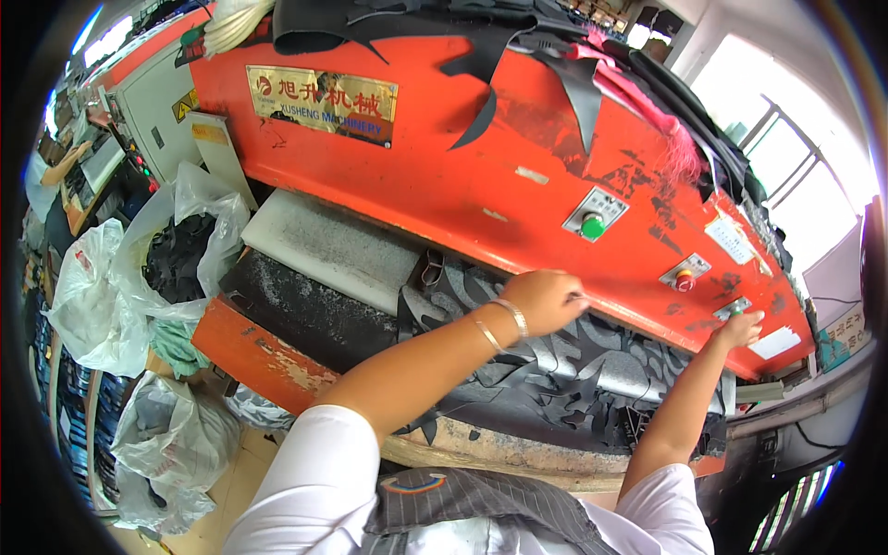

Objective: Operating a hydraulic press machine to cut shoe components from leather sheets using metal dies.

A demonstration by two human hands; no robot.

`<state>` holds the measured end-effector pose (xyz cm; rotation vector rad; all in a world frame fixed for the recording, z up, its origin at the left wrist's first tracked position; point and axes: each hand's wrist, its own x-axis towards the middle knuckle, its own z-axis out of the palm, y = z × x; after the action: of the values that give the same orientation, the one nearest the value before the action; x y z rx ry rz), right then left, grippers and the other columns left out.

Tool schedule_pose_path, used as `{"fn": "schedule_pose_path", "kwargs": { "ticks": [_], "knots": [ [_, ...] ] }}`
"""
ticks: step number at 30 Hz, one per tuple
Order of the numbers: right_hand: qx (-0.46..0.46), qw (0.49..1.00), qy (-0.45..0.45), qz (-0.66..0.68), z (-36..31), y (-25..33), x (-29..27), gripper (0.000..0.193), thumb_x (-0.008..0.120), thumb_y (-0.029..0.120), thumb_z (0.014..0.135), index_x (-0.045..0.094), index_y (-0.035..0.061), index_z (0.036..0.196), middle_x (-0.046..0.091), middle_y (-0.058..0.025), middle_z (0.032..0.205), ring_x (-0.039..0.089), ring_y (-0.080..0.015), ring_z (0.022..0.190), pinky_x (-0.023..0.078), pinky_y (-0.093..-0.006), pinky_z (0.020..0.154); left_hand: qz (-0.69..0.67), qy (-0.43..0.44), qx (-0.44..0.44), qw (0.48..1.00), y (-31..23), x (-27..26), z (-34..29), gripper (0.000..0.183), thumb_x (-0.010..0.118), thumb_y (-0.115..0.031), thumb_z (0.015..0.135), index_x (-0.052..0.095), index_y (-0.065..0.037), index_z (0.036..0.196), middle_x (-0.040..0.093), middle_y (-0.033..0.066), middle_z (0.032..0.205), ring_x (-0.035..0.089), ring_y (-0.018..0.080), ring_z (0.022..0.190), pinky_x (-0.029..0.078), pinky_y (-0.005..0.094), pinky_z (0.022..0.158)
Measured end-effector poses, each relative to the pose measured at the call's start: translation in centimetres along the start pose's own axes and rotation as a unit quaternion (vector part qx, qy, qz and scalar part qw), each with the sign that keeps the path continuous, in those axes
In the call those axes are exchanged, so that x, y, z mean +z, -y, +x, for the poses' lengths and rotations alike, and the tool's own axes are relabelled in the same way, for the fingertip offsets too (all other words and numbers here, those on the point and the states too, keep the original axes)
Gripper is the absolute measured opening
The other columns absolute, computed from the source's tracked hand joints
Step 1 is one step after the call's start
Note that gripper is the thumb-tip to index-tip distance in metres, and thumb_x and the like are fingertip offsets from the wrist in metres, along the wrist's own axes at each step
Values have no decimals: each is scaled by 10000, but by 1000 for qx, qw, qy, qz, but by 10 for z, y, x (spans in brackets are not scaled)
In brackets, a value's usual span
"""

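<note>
As judged from the curved openings in the black sheet (564,351), well advanced in cutting: much of the stock apparently cut through, with paler surface visible in the gaps. Left to do, by the same judgement: separating the remaining webs and clearing the loose black offcuts (564,402) along the near edge. Locate the sheet on the press bed, below the orange-red beam (444,166) and right of the bare pale cutting pad (328,242). Note the metal cutting die (432,268) at the sheet's left end.

Left hand (546,301): fingers curled together just beside the beam's lower edge, no held item visible. Right hand (740,329): fingers at the small control plate (728,309); cannot tell whether pressing or merely resting.

Nearby on the beam: green push button (593,228) and red knob (684,281), both apart from the hands. Draped above: black sheeting (398,23) and pink fringed fabric (638,92). To the left: clear plastic bag (231,213) containing black scraps (180,259).

Obstructions: left forearm (416,365) across the bed, hiding part of the sheet. Treat the left hand's position as a possible pinch hazard.
</note>
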<state>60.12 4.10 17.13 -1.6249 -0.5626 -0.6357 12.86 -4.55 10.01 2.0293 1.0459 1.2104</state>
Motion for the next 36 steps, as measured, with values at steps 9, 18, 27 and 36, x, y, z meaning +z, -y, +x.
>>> {"fn": "schedule_pose_path", "kwargs": {
  "ticks": [9,18,27,36],
  "knots": [
    [133,975,153,91,-25,23,16,880,319,581,975,255,-191,1392,226,-346,1499,156,-422,1437,190,-471,1169,229,-54,58,970,-19,-8,38,220,554,-219,884,646,-41,792,619,122,789,597,333,843,482,443,767],
    [193,917,273,216,-12,29,-13,715,520,489,941,446,-121,1306,503,-253,1332,556,-318,1153,420,-409,984,150,126,-183,963,-30,-51,-184,305,555,-330,910,678,-64,824,647,109,864,606,327,910,485,440,836],
    [-53,719,580,379,-339,234,-124,235,654,160,895,650,50,1102,637,-96,1073,583,-184,1021,469,-326,879,302,-3,-179,936,-42,-31,-250,221,624,-271,826,675,-96,700,593,49,754,576,259,798,448,402,744],
    [-195,600,760,159,-458,217,-96,457,635,374,851,540,-5,1087,642,-248,1006,632,-407,978,509,-483,831,339,58,-161,925,-4,-16,-278,223,680,-289,791,675,-94,683,585,66,716,559,282,748,424,430,679]
  ]
}}
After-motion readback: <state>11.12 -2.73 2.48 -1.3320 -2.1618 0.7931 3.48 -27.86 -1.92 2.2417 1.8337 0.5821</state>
